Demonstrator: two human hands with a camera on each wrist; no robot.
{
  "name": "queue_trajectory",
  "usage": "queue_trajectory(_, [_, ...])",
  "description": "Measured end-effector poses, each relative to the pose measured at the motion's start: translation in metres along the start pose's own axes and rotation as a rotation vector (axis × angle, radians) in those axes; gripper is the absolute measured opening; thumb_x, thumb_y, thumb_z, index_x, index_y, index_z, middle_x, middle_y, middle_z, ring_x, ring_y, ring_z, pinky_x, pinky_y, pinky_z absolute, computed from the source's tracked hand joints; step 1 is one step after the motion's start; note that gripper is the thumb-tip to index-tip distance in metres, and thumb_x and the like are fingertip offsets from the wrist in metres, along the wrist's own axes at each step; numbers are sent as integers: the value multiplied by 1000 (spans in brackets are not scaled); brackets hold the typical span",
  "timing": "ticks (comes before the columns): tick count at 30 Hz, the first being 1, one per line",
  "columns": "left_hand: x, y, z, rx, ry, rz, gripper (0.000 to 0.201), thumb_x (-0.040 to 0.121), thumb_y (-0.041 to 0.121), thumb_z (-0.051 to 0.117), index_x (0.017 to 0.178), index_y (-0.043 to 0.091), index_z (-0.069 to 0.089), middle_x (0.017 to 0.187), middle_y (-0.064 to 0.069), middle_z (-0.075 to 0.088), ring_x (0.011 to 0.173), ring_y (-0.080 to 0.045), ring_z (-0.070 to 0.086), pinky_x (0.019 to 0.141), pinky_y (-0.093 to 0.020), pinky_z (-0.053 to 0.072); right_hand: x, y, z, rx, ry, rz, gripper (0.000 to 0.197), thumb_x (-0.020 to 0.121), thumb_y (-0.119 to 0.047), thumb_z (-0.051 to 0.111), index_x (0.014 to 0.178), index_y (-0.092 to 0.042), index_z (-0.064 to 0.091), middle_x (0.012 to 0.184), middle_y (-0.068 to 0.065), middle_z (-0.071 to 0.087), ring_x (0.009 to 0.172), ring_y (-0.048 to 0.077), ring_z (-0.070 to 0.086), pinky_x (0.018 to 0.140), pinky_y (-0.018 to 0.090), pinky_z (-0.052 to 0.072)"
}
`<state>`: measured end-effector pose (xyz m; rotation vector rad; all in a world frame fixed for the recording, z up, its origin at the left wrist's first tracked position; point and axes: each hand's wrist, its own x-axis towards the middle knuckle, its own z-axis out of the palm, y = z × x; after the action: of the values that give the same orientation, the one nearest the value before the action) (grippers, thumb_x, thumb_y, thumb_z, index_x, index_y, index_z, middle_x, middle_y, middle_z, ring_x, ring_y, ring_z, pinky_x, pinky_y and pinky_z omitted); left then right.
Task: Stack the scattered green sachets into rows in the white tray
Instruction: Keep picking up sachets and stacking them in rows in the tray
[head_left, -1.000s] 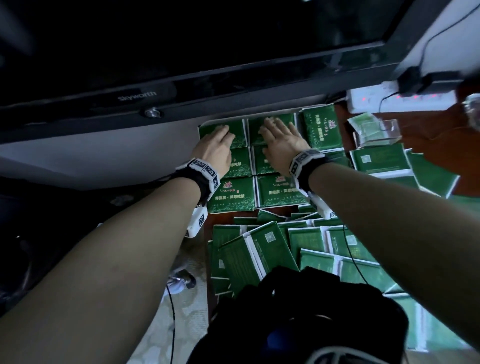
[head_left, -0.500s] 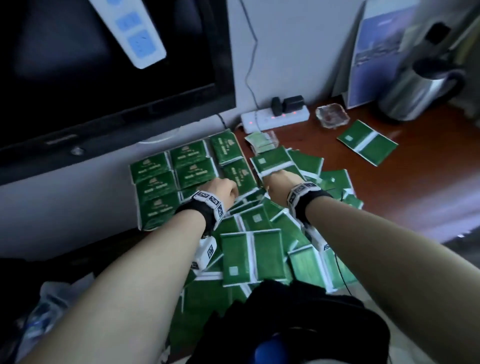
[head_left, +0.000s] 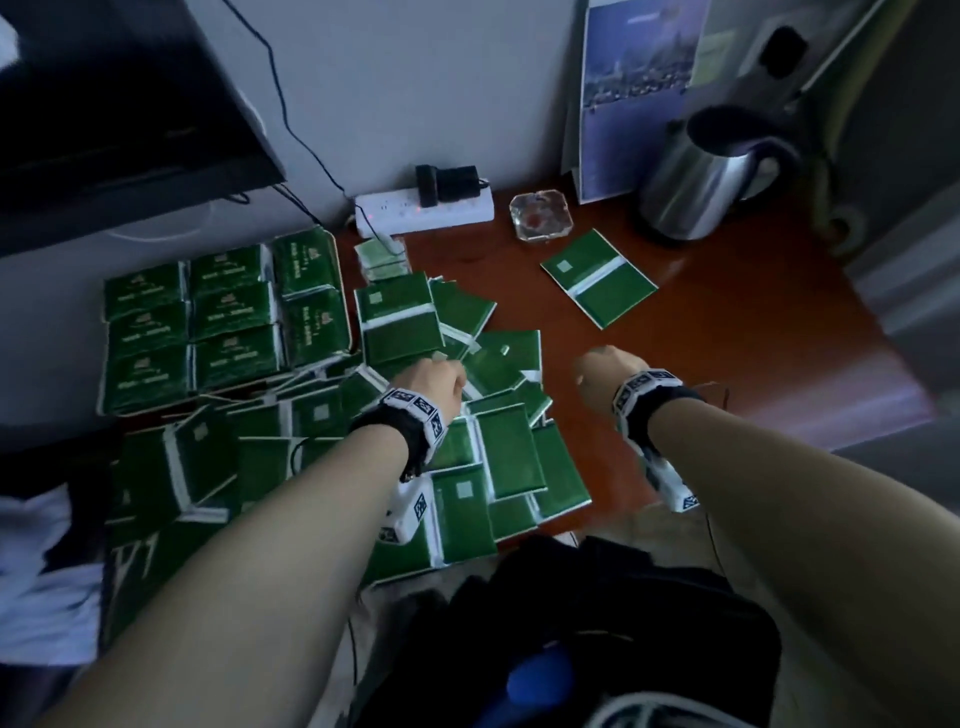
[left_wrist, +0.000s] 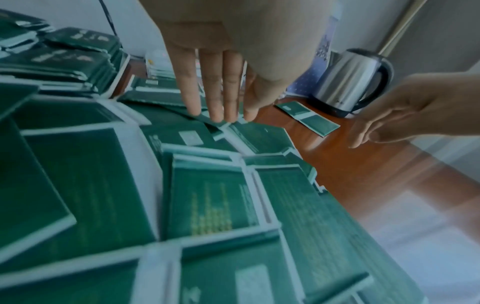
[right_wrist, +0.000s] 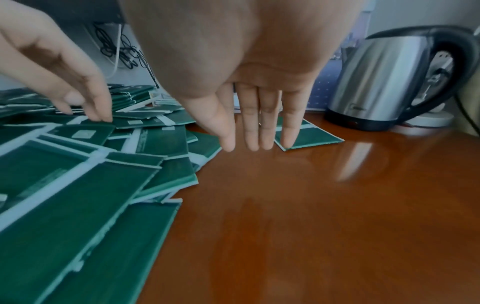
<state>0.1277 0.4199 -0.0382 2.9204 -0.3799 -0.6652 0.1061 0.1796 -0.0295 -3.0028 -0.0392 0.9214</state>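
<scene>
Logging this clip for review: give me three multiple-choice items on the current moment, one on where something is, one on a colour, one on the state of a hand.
1. Where does the lone sachet lie?
A. inside the tray
B. alone on the bare table, between the loose pile and the kettle
C. on top of the power strip

2. What colour is the table?
A. reddish brown
B. white
C. black

3. What is the right hand doing?
A. gripping a sachet
B. pressing down on the tray
C. open above bare table, holding nothing

Answers:
1 B: it sits apart from the pile, toward the kettle.
2 A: the glossy wood shows reddish brown in the head and right wrist views.
3 C: the right wrist view shows straight fingers with nothing between them.
</scene>
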Motion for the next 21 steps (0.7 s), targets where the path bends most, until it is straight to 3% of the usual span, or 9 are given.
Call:
queue_trajectory(4, [-5, 24, 27, -6, 38, -71, 32, 94, 19, 56, 127, 20, 58, 132, 0, 54, 112, -22, 58, 89, -38, 53, 3, 34, 8, -63, -56, -42, 35, 93, -14, 50, 126, -17, 61, 128, 7, 57, 117, 28, 57, 84, 36, 53])
queue_trajectory(8, [-4, 28, 40, 3, 56, -172, 49, 95, 26, 57, 141, 14, 45, 151, -11, 37, 132, -30, 46, 101, -44, 47, 12, 44, 10, -20, -16, -51, 47, 90, -8, 50, 136, -18, 50, 138, 11, 43, 120, 36, 49, 93, 43, 52])
queue_trajectory(10, [1, 28, 44, 9, 62, -204, 57, 95, 29, 57, 146, 13, 38, 158, -14, 26, 141, -32, 35, 110, -46, 40, 24, 46, 12, -8, 39, -66, 52, 89, -8, 51, 140, -17, 46, 146, 12, 36, 130, 36, 40, 105, 47, 42])
queue_trajectory(12, [10, 29, 47, 30, 75, -203, 64, 95, 32, 56, 150, 12, 30, 160, -17, 19, 147, -32, 24, 117, -49, 28, 40, 48, 16, -20, 86, -68, 59, 87, -10, 53, 144, -17, 39, 158, 14, 22, 144, 34, 23, 118, 53, 24])
queue_trajectory(14, [21, 30, 51, 39, 48, -220, 68, 97, 34, 52, 154, 13, 20, 162, -16, 14, 149, -31, 16, 121, -50, 17, 59, 51, 19, -10, 131, -44, 66, 86, -11, 53, 149, -16, 31, 162, 14, 10, 149, 35, 11, 120, 58, 12])
queue_trajectory(17, [29, 35, 60, 35, 0, -269, 70, 99, 34, 46, 156, 12, 13, 163, -15, 10, 151, -28, 11, 122, -51, 9, 81, 53, 23, 33, 120, -36, 71, 86, -14, 50, 153, -17, 25, 162, 15, 10, 149, 36, 12, 119, 60, 11])
queue_trajectory(19, [28, 39, 67, 27, 22, -284, 70, 98, 32, 46, 155, 10, 13, 163, -16, 8, 151, -27, 9, 122, -50, 7, 88, 55, 25, 24, 48, -44, 72, 87, -15, 51, 153, -17, 23, 162, 15, 12, 147, 37, 16, 119, 58, 13])
queue_trajectory(21, [27, 41, 73, 21, 65, -286, 69, 97, 31, 46, 155, 9, 14, 163, -15, 8, 151, -26, 8, 122, -52, 7, 90, 58, 28, 9, 65, -49, 71, 88, -17, 54, 152, -17, 24, 161, 14, 13, 146, 36, 19, 119, 56, 17])
